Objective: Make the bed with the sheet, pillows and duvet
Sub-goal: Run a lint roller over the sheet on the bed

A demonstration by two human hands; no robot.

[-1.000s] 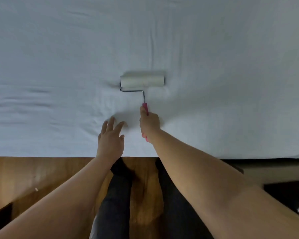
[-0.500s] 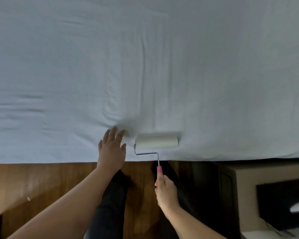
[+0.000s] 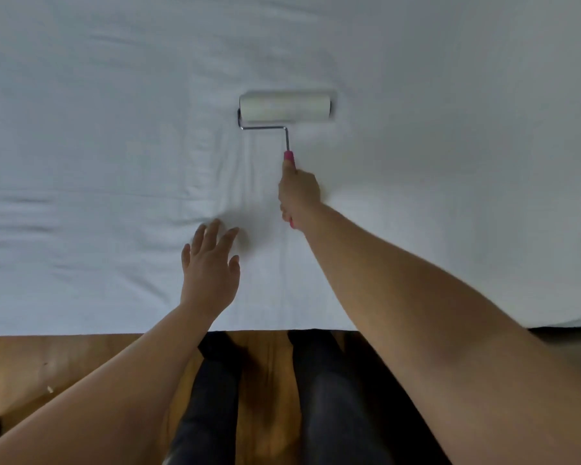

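Observation:
A white sheet [image 3: 433,95] covers the bed and fills the upper two thirds of the head view, with shallow creases at the left and middle. A lint roller [image 3: 284,107] with a white drum, a bent wire arm and a pink handle lies pressed on the sheet. My right hand [image 3: 299,193] grips the pink handle with the arm stretched far out. My left hand [image 3: 210,270] rests flat on the sheet near the bed's near edge, fingers spread and straight, to the left of the roller's track. No pillows or duvet are in view.
A wooden floor [image 3: 47,364] runs below the bed's near edge. My legs in dark trousers [image 3: 208,397] stand against the bed. A dark gap and a bit of furniture [image 3: 564,337] show at the right under the mattress edge.
The roller was pulled back to the bed's near edge half a second ago and has now been pushed far out over the sheet again. My left hand stayed flat in place.

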